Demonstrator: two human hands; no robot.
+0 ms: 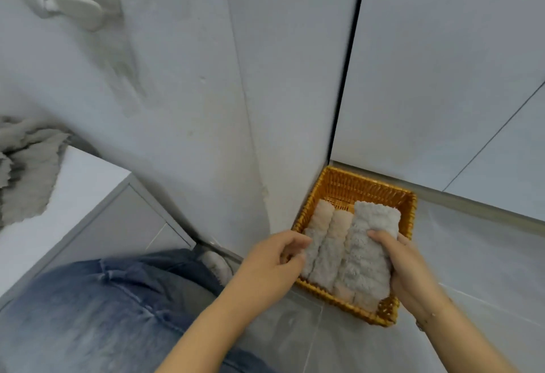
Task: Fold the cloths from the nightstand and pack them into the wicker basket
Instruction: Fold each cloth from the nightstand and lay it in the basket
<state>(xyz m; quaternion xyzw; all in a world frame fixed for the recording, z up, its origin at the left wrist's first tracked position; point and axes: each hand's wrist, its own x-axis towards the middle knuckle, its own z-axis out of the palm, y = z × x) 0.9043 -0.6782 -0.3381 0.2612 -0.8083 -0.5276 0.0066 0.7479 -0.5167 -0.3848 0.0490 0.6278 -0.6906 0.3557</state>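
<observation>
An orange wicker basket (pixel 362 186) stands on the floor in the corner by the wall. Inside it lie folded fluffy cloths side by side: a pink-and-grey one (pixel 317 234), a second one (pixel 333 243) and a larger grey one (pixel 368 243). My right hand (pixel 404 269) grips the near end of the grey folded cloth at the basket's right. My left hand (pixel 274 257) presses its fingers against the leftmost folded cloth at the basket's left rim. A crumpled grey cloth (pixel 26 172) lies on the white nightstand (pixel 79 184) at the far left.
A grey wall with a white hook (pixel 70 4) rises behind the nightstand. Pale panels with a dark gap (pixel 348 63) stand behind the basket. My knee in blue jeans (pixel 103 307) fills the lower left. The floor is glossy grey tile (pixel 472 254).
</observation>
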